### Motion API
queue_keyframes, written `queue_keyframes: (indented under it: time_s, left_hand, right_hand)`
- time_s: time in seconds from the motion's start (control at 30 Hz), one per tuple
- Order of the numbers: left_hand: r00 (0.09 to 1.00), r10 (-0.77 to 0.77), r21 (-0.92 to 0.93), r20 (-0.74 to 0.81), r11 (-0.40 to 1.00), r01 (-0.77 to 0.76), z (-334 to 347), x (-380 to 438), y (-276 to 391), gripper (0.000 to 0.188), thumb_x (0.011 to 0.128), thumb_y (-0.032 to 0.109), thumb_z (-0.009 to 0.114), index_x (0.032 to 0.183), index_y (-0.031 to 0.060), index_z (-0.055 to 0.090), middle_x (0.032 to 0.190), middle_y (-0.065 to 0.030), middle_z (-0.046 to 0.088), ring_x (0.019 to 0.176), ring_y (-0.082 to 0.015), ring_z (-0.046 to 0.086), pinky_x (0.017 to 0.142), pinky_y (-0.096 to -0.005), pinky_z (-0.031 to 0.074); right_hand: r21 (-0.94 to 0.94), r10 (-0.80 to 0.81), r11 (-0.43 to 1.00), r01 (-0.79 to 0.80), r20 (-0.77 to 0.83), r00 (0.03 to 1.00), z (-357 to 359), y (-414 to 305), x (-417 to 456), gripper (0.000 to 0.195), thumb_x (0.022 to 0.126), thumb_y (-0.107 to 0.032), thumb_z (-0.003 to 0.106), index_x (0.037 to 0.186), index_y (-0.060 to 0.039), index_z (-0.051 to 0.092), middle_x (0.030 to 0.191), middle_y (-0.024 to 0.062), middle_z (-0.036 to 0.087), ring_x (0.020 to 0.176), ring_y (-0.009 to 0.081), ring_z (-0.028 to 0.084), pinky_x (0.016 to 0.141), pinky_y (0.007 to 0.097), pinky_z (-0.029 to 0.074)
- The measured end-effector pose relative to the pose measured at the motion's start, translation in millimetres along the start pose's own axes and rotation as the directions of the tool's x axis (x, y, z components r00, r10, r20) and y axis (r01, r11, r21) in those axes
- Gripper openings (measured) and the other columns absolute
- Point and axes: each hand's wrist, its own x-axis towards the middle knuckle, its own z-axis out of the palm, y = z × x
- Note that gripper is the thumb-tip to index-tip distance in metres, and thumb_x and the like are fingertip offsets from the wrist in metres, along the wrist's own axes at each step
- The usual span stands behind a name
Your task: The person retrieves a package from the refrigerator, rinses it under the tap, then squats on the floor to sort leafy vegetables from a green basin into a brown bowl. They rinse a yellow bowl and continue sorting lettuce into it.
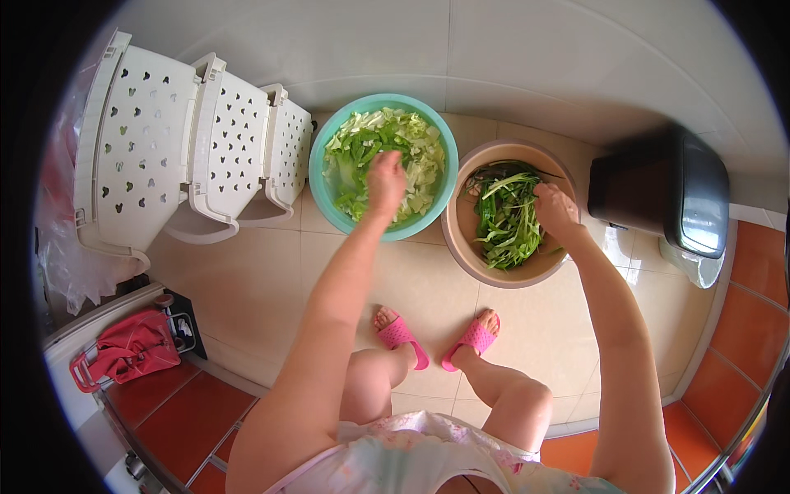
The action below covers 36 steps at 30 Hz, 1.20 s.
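Note:
A turquoise plastic basin (319,196) on the floor holds cut pale and green leafy vegetables (426,145) that look to be in water. Above its middle is my left hand (387,179), its fingers curled; whether anything is between them is hidden. To the right, nearly touching it, stands a beige plastic basin (460,238) with long green leafy stems (509,216) inside. My right hand (555,210) is at the right side of this basin, fingertips against the stems; its grip cannot be made out.
A tiered white plastic basket rack (231,136) stands at the left. Along the wall at the right is a black bin (654,191) with a plastic liner. A red folding cart bag (139,349) lies lower left. My feet in pink slippers (404,336) are below the basins.

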Motion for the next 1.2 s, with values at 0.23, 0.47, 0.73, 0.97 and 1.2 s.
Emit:
queue_keyframes:
  time_s: [0.23, 0.47, 0.73, 0.97, 1.2]
  left_hand:
    - [0.968, 0.008, 0.279, 0.252, 0.957, -0.081, 29, 51, -57, 0.026, 0.081, 0.008, 0.059, 0.107, 0.0087, 0.064, 0.11, -0.0145, 0.059, 0.099, -0.0333, 0.057, 0.083, -0.0415, 0.048]
    - [0.902, 0.043, 0.51, 0.429, 0.813, -0.281, 67, 61, -82, 0.02, 0.078, 0.004, 0.057, 0.096, 0.0089, 0.065, 0.102, -0.0125, 0.06, 0.099, -0.0321, 0.056, 0.084, -0.0426, 0.046]
    - [0.961, 0.059, 0.461, 0.271, 0.868, -0.183, 51, 62, -95, 0.008, 0.076, 0.016, 0.06, 0.08, 0.01, 0.064, 0.09, -0.0113, 0.061, 0.088, -0.0306, 0.057, 0.077, -0.0445, 0.044]
    - [0.875, -0.202, 0.727, 0.44, 0.651, -0.216, 62, 58, -82, 0.017, 0.078, 0.024, 0.064, 0.092, 0.0147, 0.065, 0.095, -0.0039, 0.063, 0.097, -0.0236, 0.055, 0.088, -0.04, 0.035]
    - [0.963, 0.108, 0.642, 0.245, 0.726, -0.245, 7, 43, -52, 0.025, 0.074, 0.024, 0.072, 0.093, 0.0124, 0.062, 0.106, -0.0033, 0.057, 0.101, -0.0218, 0.052, 0.093, -0.049, 0.03]
  right_hand:
    - [0.174, -0.003, 0.985, -0.006, 0.049, 0.999, 29, -15, -37, 0.015, 0.084, -0.013, 0.049, 0.096, -0.0083, 0.056, 0.101, 0.0142, 0.06, 0.086, 0.0354, 0.062, 0.073, 0.044, 0.05]
    - [0.281, -0.029, 0.959, 0.032, -0.016, 0.999, 76, -13, -62, 0.017, 0.083, -0.01, 0.052, 0.099, -0.0103, 0.057, 0.097, 0.0128, 0.061, 0.082, 0.0335, 0.062, 0.069, 0.0431, 0.05]
    - [0.313, -0.047, 0.949, 0.037, 0.024, 0.999, 74, -32, -65, 0.012, 0.082, -0.009, 0.052, 0.094, -0.0099, 0.055, 0.096, 0.0136, 0.06, 0.08, 0.0344, 0.062, 0.066, 0.044, 0.05]
    - [0.355, -0.093, 0.932, 0.072, 0.044, 0.995, 83, -45, -63, 0.013, 0.082, -0.012, 0.052, 0.094, -0.0096, 0.055, 0.094, 0.014, 0.06, 0.079, 0.0351, 0.062, 0.066, 0.0446, 0.05]
    - [0.313, -0.134, 0.943, 0.11, 0.057, 0.989, 67, -53, -82, 0.012, 0.08, -0.009, 0.052, 0.092, -0.0081, 0.054, 0.09, 0.0137, 0.059, 0.08, 0.0329, 0.062, 0.07, 0.0428, 0.049]
